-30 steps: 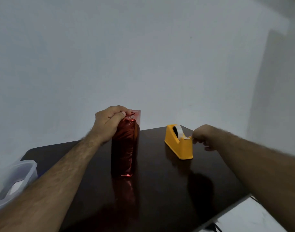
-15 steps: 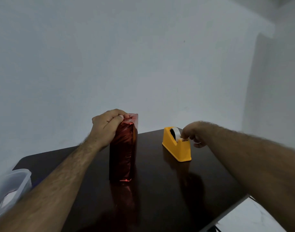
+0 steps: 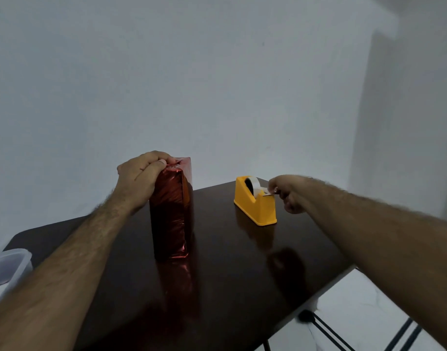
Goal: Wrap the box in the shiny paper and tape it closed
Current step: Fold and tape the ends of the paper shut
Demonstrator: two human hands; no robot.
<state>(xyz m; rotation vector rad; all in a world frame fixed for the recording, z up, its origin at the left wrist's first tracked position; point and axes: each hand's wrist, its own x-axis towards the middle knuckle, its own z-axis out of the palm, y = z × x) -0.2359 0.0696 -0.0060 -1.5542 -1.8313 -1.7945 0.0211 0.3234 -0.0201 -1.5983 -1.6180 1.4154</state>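
A tall box wrapped in shiny red paper [image 3: 170,211] stands upright on the dark table [image 3: 230,274]. My left hand [image 3: 138,181] grips its top, with fingers and thumb curled over the folded paper there. To the right sits a yellow tape dispenser [image 3: 255,201] with a roll of clear tape. My right hand [image 3: 288,192] is at the dispenser's cutter end and pinches the free end of the tape [image 3: 268,195].
A clear plastic container [image 3: 7,269] sits at the table's left edge. A white wall rises close behind the table. White floor and black table legs [image 3: 336,333] show past the table's right edge.
My right hand has drawn back from the roll to the cutter end with the tape end pinched. The left hand and the box have stayed put.
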